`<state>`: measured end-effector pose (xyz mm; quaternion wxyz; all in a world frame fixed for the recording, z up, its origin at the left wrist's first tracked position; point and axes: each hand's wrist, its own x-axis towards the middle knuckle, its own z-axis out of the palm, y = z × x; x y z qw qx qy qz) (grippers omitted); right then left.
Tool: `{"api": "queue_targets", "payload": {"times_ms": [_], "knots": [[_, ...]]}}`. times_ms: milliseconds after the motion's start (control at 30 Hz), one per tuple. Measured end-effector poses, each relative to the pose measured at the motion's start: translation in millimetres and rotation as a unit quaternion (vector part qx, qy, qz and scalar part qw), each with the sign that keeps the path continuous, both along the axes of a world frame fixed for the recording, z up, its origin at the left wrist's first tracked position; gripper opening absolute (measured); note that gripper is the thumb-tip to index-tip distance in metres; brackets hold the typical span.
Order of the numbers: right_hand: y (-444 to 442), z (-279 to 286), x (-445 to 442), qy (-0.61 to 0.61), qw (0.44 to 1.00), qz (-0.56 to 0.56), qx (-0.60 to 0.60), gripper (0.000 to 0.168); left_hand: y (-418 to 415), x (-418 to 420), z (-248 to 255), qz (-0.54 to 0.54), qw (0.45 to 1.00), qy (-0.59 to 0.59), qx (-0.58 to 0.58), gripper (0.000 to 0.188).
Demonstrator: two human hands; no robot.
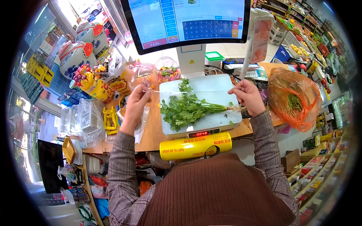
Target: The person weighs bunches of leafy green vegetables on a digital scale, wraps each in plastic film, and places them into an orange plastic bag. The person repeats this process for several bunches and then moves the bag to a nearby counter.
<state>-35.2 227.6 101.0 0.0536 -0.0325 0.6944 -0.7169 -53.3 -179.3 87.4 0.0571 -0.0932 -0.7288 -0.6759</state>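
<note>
A bunch of fresh coriander [189,110] lies across the pale platform of a digital scale [223,80], leaves to the left and stringy roots to the right. My left hand [136,101] pinches one end of a strip of clear plastic film [209,91], off the scale's left edge. Thumb against fingers, my right hand [251,97] grips the film's other end at the scale's upper right. The film stretches taut between both hands, above the coriander; its full extent is hard to see. Along the scale's front lies a yellow roll of cling wrap [195,146].
A touchscreen monitor [186,22] stands behind the scale. At right sits an orange plastic bag [294,99] with greens inside. Clear plastic trays [90,121], a yellow plastic item [111,120] and a lollipop display [93,84] crowd the left. A candy tub [167,70] stands beyond.
</note>
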Motion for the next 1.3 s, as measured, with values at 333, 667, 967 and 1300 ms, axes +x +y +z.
{"api": "queue_targets", "payload": {"times_ms": [333, 667, 967, 1300], "knots": [[-13.1, 0.3, -9.0, -0.086, 0.993, -0.048, -0.072, 0.008, 5.1, -7.5, -2.9, -0.015, 0.993, -0.092, 0.067, 0.006], [-24.7, -15.3, -27.5, -0.071, 0.986, -0.080, -0.128, 0.008, 0.3, -41.4, -7.9, 0.037, 0.997, -0.057, -0.026, 0.007], [-47.2, -53.1, -40.1, 0.035, 0.992, -0.107, -0.056, 0.006, -3.6, -73.2, -6.4, 0.005, 0.959, -0.273, 0.077, 0.008], [-48.7, -71.6, -8.6, 0.285, 0.834, 0.088, 0.464, 0.044, 35.4, -58.1, -54.4, 0.001, 0.996, -0.045, 0.081, 0.010]]}}
